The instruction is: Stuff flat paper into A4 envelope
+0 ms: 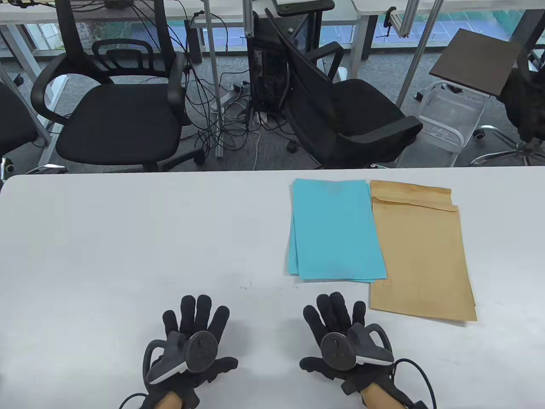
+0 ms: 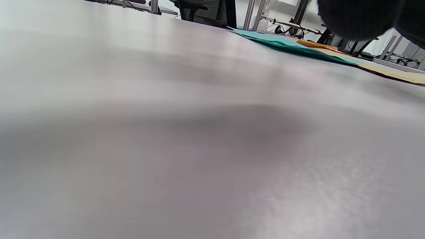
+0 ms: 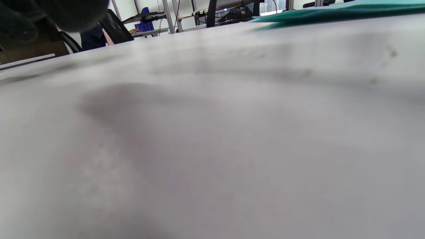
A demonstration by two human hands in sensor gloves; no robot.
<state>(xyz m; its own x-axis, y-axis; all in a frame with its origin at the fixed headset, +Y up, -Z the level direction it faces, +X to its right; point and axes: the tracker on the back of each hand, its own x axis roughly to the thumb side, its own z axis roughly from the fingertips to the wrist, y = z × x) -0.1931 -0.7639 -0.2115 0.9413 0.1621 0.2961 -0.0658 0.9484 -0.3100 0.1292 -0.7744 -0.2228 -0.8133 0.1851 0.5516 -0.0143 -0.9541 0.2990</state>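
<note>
A small stack of light blue paper sheets (image 1: 334,230) lies flat on the white table (image 1: 140,238), right of centre. A brown A4 envelope (image 1: 421,255) lies flat right beside it, its flap end toward the far edge; the paper overlaps its left edge slightly. My left hand (image 1: 193,330) rests flat on the table near the front edge, fingers spread, holding nothing. My right hand (image 1: 336,324) rests flat the same way, just in front of the paper's near edge. The left wrist view shows the paper (image 2: 282,43) and envelope (image 2: 391,71) edge-on. The right wrist view shows the paper (image 3: 332,13) edge-on.
Two black office chairs (image 1: 115,110) (image 1: 349,110) stand beyond the table's far edge, with cables on the floor between them. A clear plastic bin (image 1: 443,123) and a small dark side table (image 1: 477,61) stand at the back right.
</note>
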